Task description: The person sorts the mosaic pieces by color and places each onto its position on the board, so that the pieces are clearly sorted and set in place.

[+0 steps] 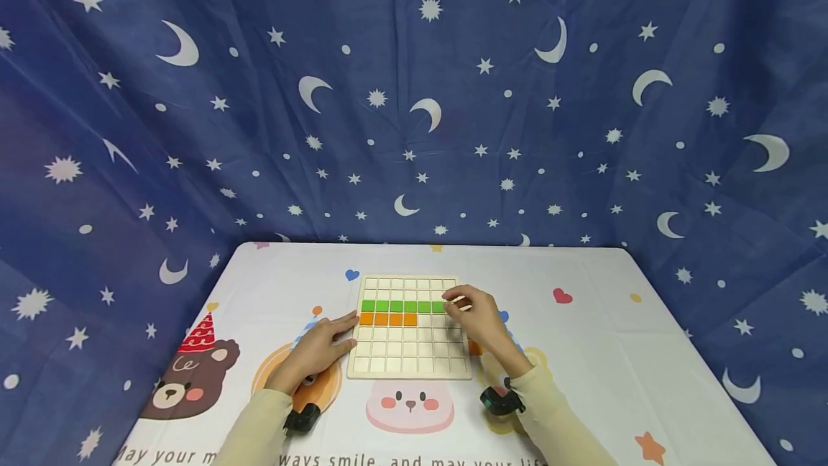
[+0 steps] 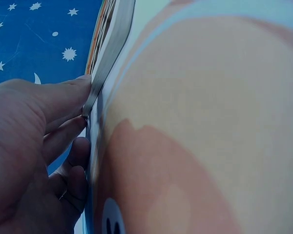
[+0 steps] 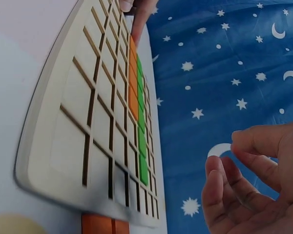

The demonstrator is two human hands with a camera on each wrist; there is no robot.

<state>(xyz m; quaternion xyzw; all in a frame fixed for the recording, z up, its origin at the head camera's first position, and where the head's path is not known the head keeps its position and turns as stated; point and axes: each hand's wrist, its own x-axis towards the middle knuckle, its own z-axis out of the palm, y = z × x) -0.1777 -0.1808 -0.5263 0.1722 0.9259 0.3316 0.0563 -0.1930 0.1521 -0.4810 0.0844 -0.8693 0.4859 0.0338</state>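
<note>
A pale wooden grid board lies on the table, with a row of several green tiles across it and a shorter row of several orange tiles just below. My left hand rests at the board's left side, its fingertips touching the edge; the left wrist view shows the fingers against the rim. Above the board's right side hovers my right hand, near the right end of the green row. Its fingers are loosely bent, and nothing shows between thumb and fingertips in the right wrist view.
Orange pieces sit on the table beside the board's right edge, partly under the right forearm in the head view. A white cloth printed with cartoon animals covers the table. Behind it hangs a blue curtain with moons and stars.
</note>
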